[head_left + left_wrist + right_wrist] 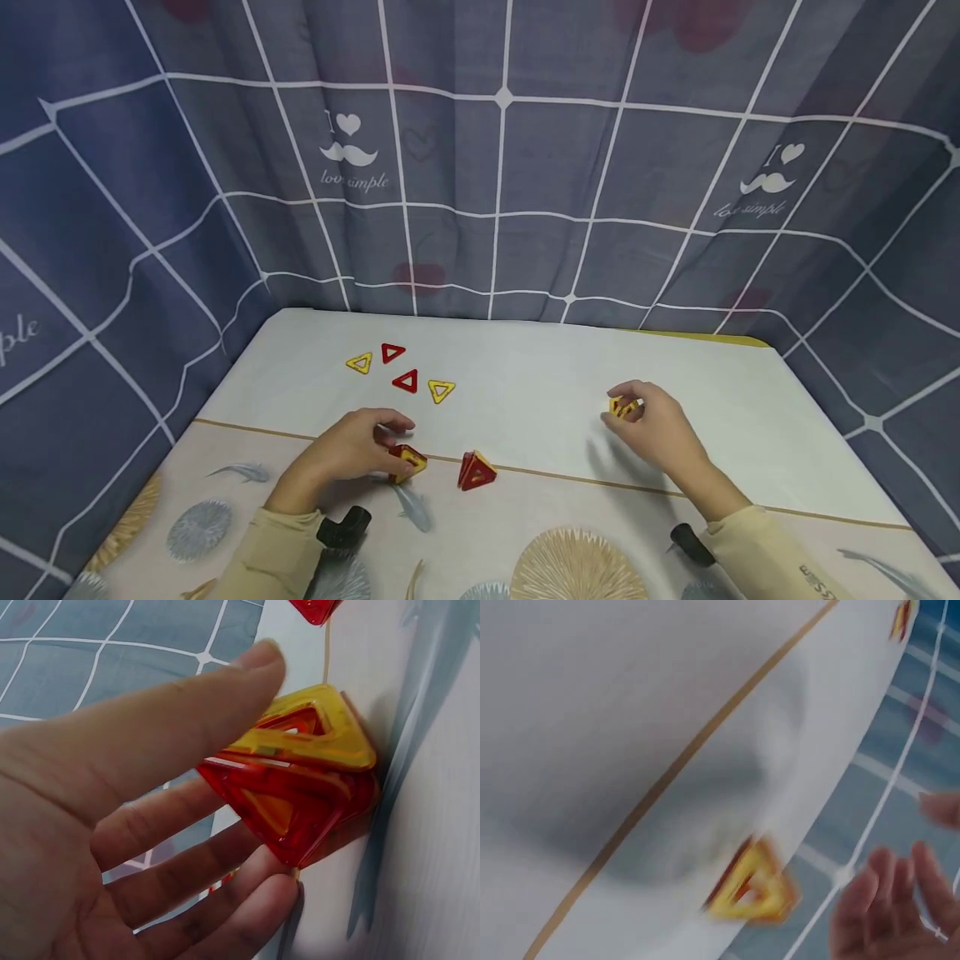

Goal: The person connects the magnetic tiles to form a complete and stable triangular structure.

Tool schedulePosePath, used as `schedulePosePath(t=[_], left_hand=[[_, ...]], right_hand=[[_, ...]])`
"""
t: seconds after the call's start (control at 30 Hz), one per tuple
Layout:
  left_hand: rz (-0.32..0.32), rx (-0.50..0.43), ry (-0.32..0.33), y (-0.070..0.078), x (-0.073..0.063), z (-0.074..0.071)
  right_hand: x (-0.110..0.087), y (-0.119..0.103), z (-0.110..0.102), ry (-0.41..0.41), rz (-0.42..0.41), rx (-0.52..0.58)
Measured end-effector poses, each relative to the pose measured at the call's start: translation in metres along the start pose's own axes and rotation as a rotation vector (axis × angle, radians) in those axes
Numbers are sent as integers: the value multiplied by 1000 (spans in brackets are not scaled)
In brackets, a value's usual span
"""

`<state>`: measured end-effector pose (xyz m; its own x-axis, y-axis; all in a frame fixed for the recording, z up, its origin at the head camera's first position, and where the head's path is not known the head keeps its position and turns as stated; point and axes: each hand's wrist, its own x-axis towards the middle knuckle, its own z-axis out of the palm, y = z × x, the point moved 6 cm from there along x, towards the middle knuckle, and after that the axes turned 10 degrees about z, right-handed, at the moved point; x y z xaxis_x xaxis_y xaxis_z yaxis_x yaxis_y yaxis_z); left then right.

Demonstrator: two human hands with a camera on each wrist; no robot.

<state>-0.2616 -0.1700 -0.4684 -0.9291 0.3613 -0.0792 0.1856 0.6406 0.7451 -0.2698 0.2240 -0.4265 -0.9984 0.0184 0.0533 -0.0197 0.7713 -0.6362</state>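
Observation:
My left hand (348, 450) is at a small pyramid of red and yellow triangular tiles (292, 780); the thumb lies along its yellow face and the fingers curve round the other side, holding it low over the table. To its right stands another red and yellow pyramid (476, 472). Over on the right, my right hand (656, 425) has thumb and fingers spread around a third yellow and red triangular piece (751, 889). In the right wrist view the fingers (877, 900) stand apart from that piece, which looks blurred.
Behind the left hand, two yellow triangle tiles (441, 391) and two red triangle tiles (406, 381) lie flat on the white part of the table (525, 375). A blue checked curtain (450, 167) encloses the table's back and sides.

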Motion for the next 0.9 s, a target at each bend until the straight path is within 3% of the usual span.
schedulePosePath(t=[0.13, 0.27, 0.37, 0.57, 0.9], left_hand=[[-12, -5, -7, -2, -3, -3], [-18, -15, -28, -4, -4, -5], [-8, -27, -45, -5, -3, -6], [29, -24, -81, -6, -1, -4], [52, -37, -94, -6, -3, -1]], right_hand=[[-9, -31, 30, -139, -111, 105], [-17, -53, 67, -321, -167, 155], [-21, -64, 91, -405, -187, 156], [-25, -78, 119, -431, -206, 124], [-29, -88, 134, -411, -193, 73]])
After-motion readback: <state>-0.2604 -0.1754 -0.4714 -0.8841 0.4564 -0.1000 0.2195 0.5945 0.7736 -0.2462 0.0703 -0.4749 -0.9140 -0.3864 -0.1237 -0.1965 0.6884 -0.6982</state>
